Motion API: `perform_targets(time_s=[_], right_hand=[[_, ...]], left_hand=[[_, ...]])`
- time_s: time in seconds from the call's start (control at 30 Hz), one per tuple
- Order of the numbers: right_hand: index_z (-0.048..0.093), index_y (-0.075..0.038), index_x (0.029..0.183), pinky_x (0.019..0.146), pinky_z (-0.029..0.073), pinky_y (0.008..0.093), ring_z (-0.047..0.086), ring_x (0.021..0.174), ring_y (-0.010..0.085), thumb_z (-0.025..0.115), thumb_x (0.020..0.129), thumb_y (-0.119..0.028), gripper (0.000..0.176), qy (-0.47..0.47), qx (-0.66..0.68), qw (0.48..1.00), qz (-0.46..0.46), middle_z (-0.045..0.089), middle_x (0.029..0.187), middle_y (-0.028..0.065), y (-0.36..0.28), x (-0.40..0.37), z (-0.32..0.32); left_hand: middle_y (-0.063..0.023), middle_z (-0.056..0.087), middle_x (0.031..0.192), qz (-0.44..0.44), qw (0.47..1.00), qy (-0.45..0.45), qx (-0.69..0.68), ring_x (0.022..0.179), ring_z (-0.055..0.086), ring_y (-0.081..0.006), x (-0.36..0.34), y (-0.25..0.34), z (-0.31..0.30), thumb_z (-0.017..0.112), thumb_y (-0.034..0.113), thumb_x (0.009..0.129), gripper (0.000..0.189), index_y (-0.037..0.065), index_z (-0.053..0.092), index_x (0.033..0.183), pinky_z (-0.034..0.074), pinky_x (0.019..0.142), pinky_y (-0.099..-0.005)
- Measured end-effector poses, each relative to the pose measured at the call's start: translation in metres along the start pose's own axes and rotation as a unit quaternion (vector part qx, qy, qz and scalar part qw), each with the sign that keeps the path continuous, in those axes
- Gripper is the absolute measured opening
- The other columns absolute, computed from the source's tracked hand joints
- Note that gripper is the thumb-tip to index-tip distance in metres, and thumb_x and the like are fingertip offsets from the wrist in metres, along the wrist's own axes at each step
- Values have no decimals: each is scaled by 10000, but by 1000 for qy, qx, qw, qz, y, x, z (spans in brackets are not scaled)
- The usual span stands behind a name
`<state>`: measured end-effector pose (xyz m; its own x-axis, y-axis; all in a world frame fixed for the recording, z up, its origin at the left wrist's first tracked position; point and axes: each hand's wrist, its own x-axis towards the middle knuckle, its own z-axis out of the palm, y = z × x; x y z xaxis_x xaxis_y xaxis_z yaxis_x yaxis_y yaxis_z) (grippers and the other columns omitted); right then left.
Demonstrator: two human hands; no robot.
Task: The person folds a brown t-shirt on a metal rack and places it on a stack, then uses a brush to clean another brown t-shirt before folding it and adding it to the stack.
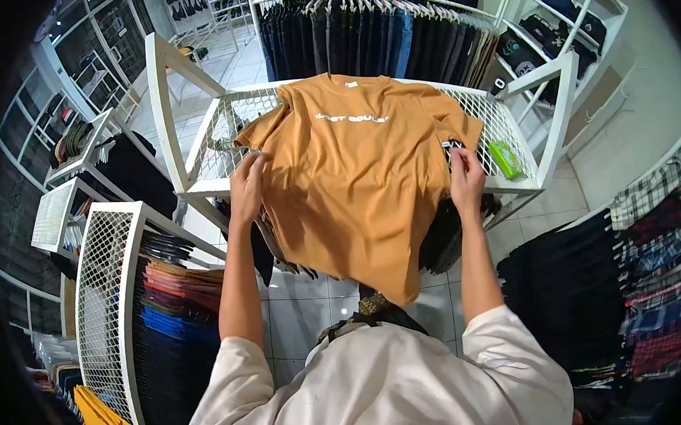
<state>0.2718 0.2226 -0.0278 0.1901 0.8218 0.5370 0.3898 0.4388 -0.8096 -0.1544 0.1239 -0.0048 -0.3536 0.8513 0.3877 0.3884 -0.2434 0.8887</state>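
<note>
An orange-brown T-shirt (346,166) with white lettering across its chest lies spread over a white mesh-topped rack, neckline away from me. Its lower part hangs over the near edge in folds. My left hand (247,188) is closed on the shirt's left side, just below the sleeve. On the other side my right hand (467,179) pinches the shirt's edge below the right sleeve. A small black-and-white patch shows by my right fingertips; I cannot make out what it is. A bright green packet (505,159) rests on the mesh, right of the shirt.
The white rack (541,136) has raised end frames on both sides. Behind it hangs a rail of jeans (347,39). Folded dark items fill a shelf (569,20) at back right. Clothes hang at left (179,298) and plaid shirts (663,272) at right. Tiled floor (299,311) shows below.
</note>
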Motion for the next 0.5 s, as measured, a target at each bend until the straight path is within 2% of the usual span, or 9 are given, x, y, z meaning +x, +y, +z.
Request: perform_targets(time_s=[0.07,0.13,0.17,0.23,0.27,0.3,0.37,0.4,0.5], right_hand=[[686,-6,1019,768,519,334,666,815,218,640,979,-172,177,-28,-35,999,-30,702,920,107,-4,32,22],[688,-14,989,765,531,376,677,816,273,649,954,-174,168,-34,-74,993,-91,693,906,117,6,71,46],[691,-20,975,757,534,399,678,818,298,658,936,-168,156,-34,-95,988,-119,690,900,125,15,94,60],[704,-42,968,767,527,426,671,844,315,664,916,-179,152,-52,-131,978,-154,692,925,125,33,140,86],[717,-64,961,776,519,454,665,869,331,671,896,-191,149,-72,-172,965,-184,695,950,126,44,159,97],[717,-64,961,776,519,454,665,869,331,671,896,-191,149,-65,-171,965,-187,695,950,126,53,175,108],[741,-115,965,829,494,474,646,947,323,669,880,-229,159,-126,-274,936,-184,702,983,103,70,204,133],[753,-152,976,904,459,479,621,1009,306,669,885,-275,175,-143,-296,928,-175,703,1005,78,75,214,144],[751,-145,997,969,424,479,609,1072,300,684,907,-301,193,-179,-331,914,-151,701,1019,78,87,229,169]], left_hand=[[-83,723,928,12,1000,4,24,801,651,-169,37,1,19,547,284,1037,357,-32,702,1094,502,725,-296],[-129,737,923,73,991,-5,115,823,682,-204,79,-13,36,551,315,1037,380,-26,696,1119,517,754,-334],[-190,739,970,72,990,-29,117,865,711,-306,100,-19,42,561,325,1026,379,-18,698,1114,529,785,-384],[-203,741,995,92,971,-26,219,883,705,-380,143,-29,55,579,334,1003,386,-26,700,1074,534,791,-410],[-233,723,1022,116,971,-44,205,949,667,-441,167,-43,60,584,351,990,384,-1,699,1091,523,850,-454],[-233,723,1022,124,970,-42,205,949,667,-441,187,-54,67,584,351,990,384,-1,699,1091,523,850,-454],[-237,706,1048,107,937,-14,333,1030,640,-441,222,-74,82,587,377,986,388,43,697,1150,504,920,-464],[-229,691,1093,94,933,-19,347,1102,610,-437,237,-81,88,600,415,973,406,88,695,1194,480,969,-487],[-232,696,1111,82,899,9,430,1098,634,-404,262,-104,109,626,436,949,441,61,716,1163,487,971,-479]])
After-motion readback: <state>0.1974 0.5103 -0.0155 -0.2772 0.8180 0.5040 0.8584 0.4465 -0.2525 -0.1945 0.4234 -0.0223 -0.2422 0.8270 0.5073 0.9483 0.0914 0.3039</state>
